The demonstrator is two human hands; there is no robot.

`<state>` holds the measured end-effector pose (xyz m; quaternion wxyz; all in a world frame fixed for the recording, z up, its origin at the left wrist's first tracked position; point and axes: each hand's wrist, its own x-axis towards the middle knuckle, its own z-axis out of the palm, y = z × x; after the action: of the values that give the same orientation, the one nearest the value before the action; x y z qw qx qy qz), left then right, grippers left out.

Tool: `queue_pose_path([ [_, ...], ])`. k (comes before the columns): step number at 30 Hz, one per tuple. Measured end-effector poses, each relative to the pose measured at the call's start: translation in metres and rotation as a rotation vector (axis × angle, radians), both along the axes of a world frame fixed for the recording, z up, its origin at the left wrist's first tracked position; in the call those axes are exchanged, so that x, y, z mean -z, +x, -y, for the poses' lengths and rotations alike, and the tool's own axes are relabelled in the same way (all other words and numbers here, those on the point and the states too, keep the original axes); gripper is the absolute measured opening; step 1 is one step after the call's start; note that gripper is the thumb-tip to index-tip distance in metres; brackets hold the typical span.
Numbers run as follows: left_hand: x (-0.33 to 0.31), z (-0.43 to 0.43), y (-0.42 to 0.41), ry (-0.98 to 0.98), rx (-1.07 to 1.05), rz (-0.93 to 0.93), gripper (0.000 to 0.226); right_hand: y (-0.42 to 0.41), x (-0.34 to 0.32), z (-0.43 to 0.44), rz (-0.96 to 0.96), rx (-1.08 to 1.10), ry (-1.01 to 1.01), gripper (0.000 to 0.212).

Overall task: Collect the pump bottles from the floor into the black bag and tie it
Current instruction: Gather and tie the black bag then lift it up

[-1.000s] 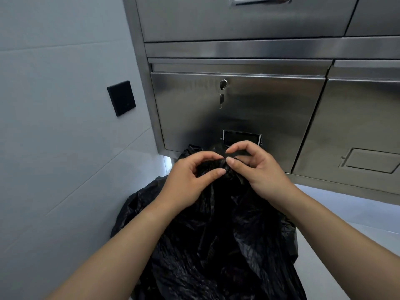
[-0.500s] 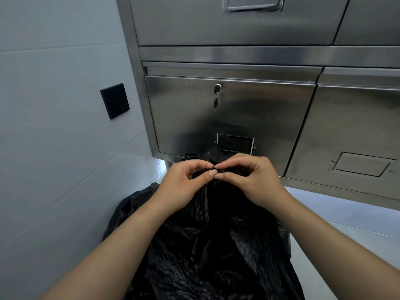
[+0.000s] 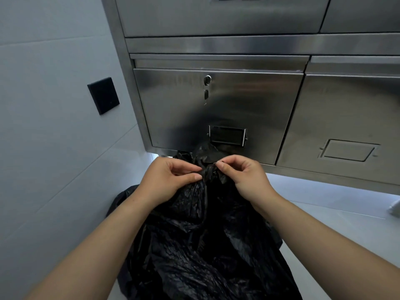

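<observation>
Steel cabinet (image 3: 216, 109) behind. Left hand (image 3: 171, 180) and right hand (image 3: 244, 176) both pinch the bag (image 3: 205, 245) neck; knot probably unfinished; no bottles visible.

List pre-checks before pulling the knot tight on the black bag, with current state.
1. Left hand pinching the gathered neck: ok.
2. Right hand pinching the other side: ok.
3. Black bag mouth gathered shut between the hands: ok.
4. Knot already formed: cannot tell, fingers cover it.
5. Pump bottles all inside: cannot tell, none visible on the floor shown.
6. Bag clear of the steel cabinet: cannot tell, the gathered top overlaps its lower edge.
</observation>
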<state>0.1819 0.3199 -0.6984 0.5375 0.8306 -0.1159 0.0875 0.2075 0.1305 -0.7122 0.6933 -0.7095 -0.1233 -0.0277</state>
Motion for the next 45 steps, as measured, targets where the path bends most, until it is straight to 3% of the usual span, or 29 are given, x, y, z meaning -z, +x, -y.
queue_pose_path([
  [11, 0.001, -0.019, 0.001, 0.082, -0.212, 0.123, 0.033, 0.008, 0.003, 0.021, -0.092, 0.185, 0.137, 0.011],
  [13, 0.001, -0.015, 0.002, 0.213, -0.204, 0.143, 0.021, 0.004, -0.005, 0.015, 0.027, 0.222, 0.111, 0.011],
  [16, -0.002, -0.008, 0.001, 0.337, -0.150, 0.156, 0.021, -0.005, -0.025, 0.010, 0.287, 0.240, -0.079, 0.011],
  [19, -0.009, 0.001, -0.001, 0.220, -0.169, 0.144, 0.020, -0.009, -0.038, 0.012, 0.474, 0.308, -0.296, 0.009],
  [25, -0.029, 0.012, -0.004, -0.176, -0.332, 0.105, 0.019, -0.005, -0.050, 0.009, 0.446, 0.138, -0.042, 0.010],
  [30, -0.038, 0.012, -0.008, -0.505, -0.237, -0.007, 0.022, -0.008, -0.049, 0.001, 0.410, -0.039, 0.061, 0.013],
  [35, -0.027, 0.015, -0.006, -0.607, -0.042, -0.024, 0.023, -0.004, -0.036, -0.002, 0.238, -0.102, 0.125, 0.017],
  [37, -0.016, 0.020, -0.006, -0.557, -0.012, -0.024, 0.020, -0.002, -0.025, -0.001, 0.151, -0.108, 0.131, 0.018],
  [40, 0.010, 0.017, -0.009, -0.493, -0.060, -0.088, 0.025, 0.002, -0.007, 0.008, 0.020, -0.097, 0.094, 0.018],
  [45, 0.029, -0.007, -0.009, -0.585, -0.206, -0.144, 0.036, 0.009, 0.007, 0.030, -0.049, -0.015, 0.067, 0.017],
])
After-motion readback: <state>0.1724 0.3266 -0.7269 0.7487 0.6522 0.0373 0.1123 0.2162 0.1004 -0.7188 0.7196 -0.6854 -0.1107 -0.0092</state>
